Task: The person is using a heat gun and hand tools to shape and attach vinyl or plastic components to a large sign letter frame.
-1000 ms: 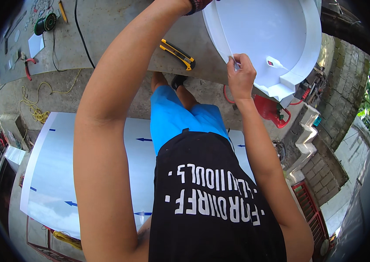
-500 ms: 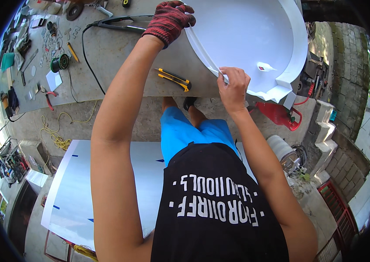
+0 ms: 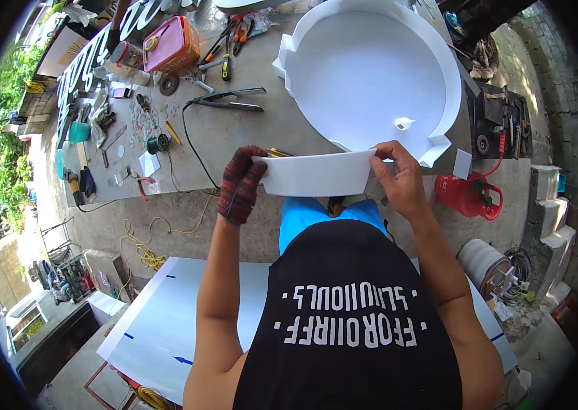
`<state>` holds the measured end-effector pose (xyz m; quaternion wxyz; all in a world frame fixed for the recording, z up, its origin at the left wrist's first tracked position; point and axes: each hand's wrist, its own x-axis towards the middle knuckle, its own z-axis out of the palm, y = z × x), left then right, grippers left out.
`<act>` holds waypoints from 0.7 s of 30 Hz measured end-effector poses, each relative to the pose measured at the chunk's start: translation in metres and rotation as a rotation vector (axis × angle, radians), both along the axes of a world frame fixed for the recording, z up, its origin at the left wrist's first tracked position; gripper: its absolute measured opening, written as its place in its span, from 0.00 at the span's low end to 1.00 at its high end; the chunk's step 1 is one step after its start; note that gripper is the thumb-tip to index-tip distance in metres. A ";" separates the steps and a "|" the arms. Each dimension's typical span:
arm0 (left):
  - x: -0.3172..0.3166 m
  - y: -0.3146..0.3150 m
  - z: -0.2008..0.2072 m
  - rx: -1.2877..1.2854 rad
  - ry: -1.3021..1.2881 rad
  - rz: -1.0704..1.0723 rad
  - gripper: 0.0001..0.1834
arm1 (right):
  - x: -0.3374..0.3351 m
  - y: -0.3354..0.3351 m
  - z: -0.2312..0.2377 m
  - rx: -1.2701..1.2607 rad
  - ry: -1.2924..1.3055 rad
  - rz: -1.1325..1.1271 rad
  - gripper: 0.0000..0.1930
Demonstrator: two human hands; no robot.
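Observation:
A white, slightly curved plastic strip [image 3: 319, 175] stretches between my two hands, held off the table's near edge. My left hand [image 3: 242, 184], in a red-and-black knit glove, is closed on its left end. The bare fingers and thumb of my right hand [image 3: 402, 176] pinch its right end. Just beyond lies a large round white piece [image 3: 371, 68] with an upright rim, which has a gap on the side nearest the strip. A small white bottle [image 3: 403, 124] rests inside it. The strip partly hides a yellow-and-black utility knife [image 3: 277, 152].
On the grey table are a black hair straightener [image 3: 227, 100] with its cord, a wire spool [image 3: 158, 143], red-handled pliers [image 3: 144, 186] and an orange tub [image 3: 174, 48]. A red gas cylinder [image 3: 468, 195] stands at the right. Behind me lies a large pale sheet [image 3: 166, 307].
The strip has come away from the round piece's edge toward me and is now level. My left hand has come down and nearer, and the view has shifted to show more table.

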<state>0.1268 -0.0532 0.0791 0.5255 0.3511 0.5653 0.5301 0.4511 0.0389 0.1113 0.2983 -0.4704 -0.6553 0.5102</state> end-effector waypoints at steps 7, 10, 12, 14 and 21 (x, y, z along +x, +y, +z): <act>0.072 -0.044 0.011 -0.223 0.008 0.170 0.11 | 0.001 -0.010 0.016 0.656 -0.357 0.059 0.19; 0.087 -0.039 0.028 -0.212 0.007 0.150 0.12 | -0.022 -0.013 0.022 0.611 -0.267 0.222 0.14; 0.093 -0.037 0.031 -0.177 0.012 0.139 0.14 | -0.035 -0.014 0.024 0.503 -0.236 0.407 0.10; 0.095 -0.037 0.032 -0.149 -0.007 0.129 0.15 | -0.035 -0.018 0.034 0.367 -0.267 0.423 0.10; 0.063 -0.063 0.024 -0.009 0.190 -0.126 0.20 | -0.044 -0.053 0.034 0.028 -0.201 0.129 0.12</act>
